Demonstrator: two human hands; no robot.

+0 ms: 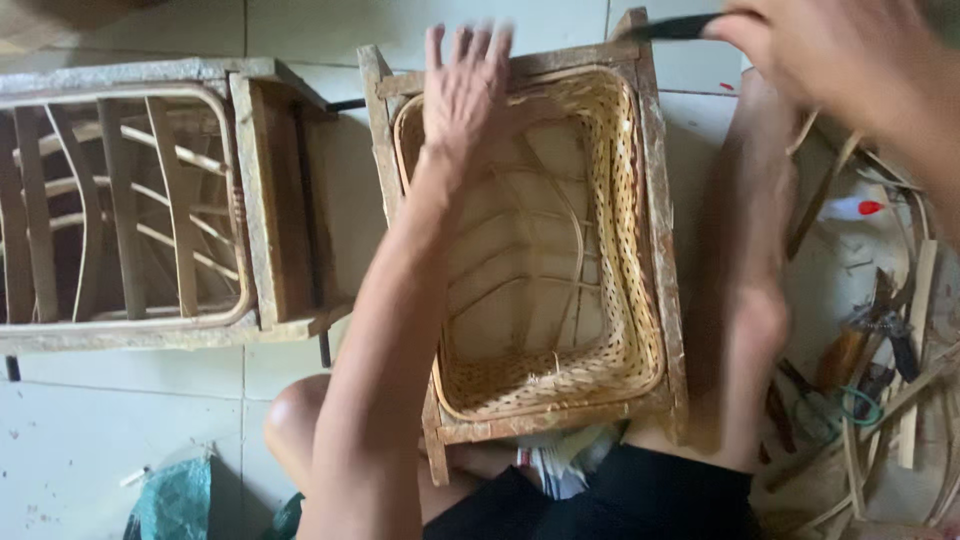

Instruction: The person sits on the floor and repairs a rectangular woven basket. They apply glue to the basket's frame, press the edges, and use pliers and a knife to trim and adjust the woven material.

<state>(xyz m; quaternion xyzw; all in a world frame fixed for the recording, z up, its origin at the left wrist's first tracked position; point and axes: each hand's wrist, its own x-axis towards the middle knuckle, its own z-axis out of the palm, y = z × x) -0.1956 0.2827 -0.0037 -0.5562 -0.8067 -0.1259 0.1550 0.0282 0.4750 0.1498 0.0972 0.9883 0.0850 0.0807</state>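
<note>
Two wooden frames lie on the tiled floor (90, 440). An open frame with bent cane slats (130, 200) lies at the left, untouched, just beside the second. That second wooden frame (655, 200) rests across the seated person's knees and encloses a woven cane basket (620, 330), which sits inside it with its open side up. Left hand (465, 90) lies flat on the basket's far rim, fingers spread, gripping nothing. Right hand (810, 45) is at the frame's far right corner, its grip pinched on a dark thin tool (675, 27); the picture is blurred there. Cane strips and hand tools (870, 370) lie scattered at the right. A green bag (175, 500) lies at the lower left.
</note>
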